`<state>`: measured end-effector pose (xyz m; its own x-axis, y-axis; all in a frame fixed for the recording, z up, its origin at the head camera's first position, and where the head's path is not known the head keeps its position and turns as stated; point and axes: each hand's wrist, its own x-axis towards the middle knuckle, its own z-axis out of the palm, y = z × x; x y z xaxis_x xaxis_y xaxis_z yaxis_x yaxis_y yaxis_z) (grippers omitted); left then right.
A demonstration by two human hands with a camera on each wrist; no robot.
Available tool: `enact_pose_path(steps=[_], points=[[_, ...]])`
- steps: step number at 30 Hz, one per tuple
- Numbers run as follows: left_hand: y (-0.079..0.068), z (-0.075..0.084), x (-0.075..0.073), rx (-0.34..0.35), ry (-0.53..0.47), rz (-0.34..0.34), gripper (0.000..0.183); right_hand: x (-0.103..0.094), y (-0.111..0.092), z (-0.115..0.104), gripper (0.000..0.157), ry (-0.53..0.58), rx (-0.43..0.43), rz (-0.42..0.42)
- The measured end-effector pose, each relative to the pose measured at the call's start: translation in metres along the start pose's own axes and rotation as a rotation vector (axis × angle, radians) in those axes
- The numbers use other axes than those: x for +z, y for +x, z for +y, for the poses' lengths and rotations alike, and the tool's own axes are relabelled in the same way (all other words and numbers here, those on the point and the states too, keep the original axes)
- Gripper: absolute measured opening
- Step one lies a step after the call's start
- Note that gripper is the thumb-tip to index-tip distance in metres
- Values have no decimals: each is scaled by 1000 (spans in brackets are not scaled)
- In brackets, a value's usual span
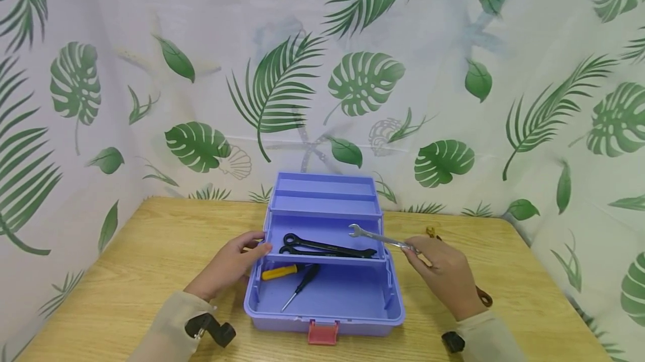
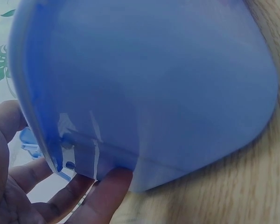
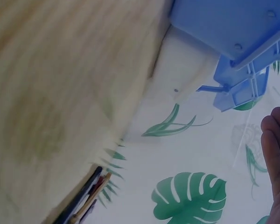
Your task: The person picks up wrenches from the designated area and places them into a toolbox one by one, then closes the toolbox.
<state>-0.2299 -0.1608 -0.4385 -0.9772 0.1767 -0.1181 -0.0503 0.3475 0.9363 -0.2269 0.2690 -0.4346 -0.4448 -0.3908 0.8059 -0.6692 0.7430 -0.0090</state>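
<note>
A blue-purple toolbox (image 1: 327,325) stands open, its upper trays raised at the back. My left hand (image 1: 237,261) grips the box's left side at the tray edge, thumb on the rim; in the left wrist view its fingers (image 2: 107,191) lie against the outer wall. In my right hand (image 1: 443,272) is a silver wrench (image 1: 378,236), pinched near one end, its open jaw pointing left over the tray. Two black wrenches (image 1: 327,245) lie in the lower tray. A yellow-handled tool (image 1: 279,272) and a black screwdriver (image 1: 304,286) rest in the bottom compartment.
Partly hidden behind my right hand, tools lie on the wooden table (image 1: 534,295), showing a brass-coloured end (image 1: 430,231) and a brown ring end (image 1: 485,296). A red latch (image 1: 323,333) hangs at the box's front. A leaf-print cloth (image 1: 302,99) rises behind the table.
</note>
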Motion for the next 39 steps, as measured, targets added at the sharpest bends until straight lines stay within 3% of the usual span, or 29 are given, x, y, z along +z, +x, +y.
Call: enact_pose_path(steps=[8, 16, 24, 39], points=[[1, 3, 1, 16, 11, -10, 51, 1, 11, -15, 39, 65, -69, -18], [0, 3, 1, 3, 3, -4, 51, 6, 32, -36, 14, 64, -81, -126], [1, 1, 0, 0, -1, -2, 50, 15, 62, -50, 17, 0, -144, -219], [3, -5, 0, -3, -24, -3, 51, 27, 76, -58, 11, 150, 106, -498]])
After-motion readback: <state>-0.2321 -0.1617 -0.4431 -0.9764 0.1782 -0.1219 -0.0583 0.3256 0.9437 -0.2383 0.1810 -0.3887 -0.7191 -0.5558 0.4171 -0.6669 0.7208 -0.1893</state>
